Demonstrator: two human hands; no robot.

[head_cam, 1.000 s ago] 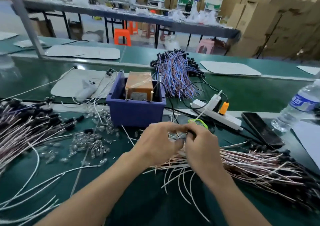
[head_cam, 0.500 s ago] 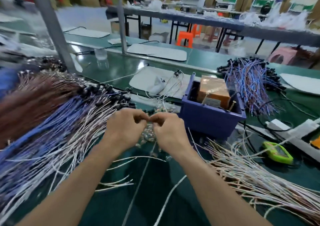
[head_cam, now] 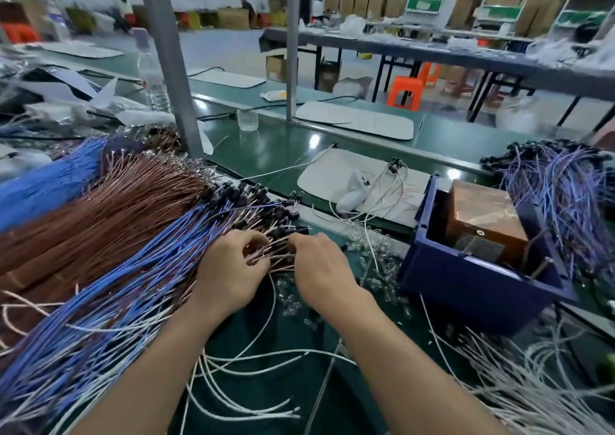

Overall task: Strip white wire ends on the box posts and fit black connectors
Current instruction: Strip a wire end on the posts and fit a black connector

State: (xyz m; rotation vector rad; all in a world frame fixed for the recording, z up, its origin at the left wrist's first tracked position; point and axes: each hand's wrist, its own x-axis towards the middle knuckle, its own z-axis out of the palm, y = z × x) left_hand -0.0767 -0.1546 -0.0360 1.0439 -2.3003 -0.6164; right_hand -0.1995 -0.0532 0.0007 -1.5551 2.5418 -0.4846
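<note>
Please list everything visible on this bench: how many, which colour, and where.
connector wires: many, blue and pink with black ends, pile at left
brown wires: one bundle, behind that pile
white wires: many, loose, front and right
box: one, dark blue, right, orange block inside
small clear parts: many, scattered left of the box
purple wires: one bundle, behind the box
white mats: several, far side
cup: one, clear, far side
left hand: fingers curled into the connector wires
right hand: at the black ends, fingertips hidden
</note>
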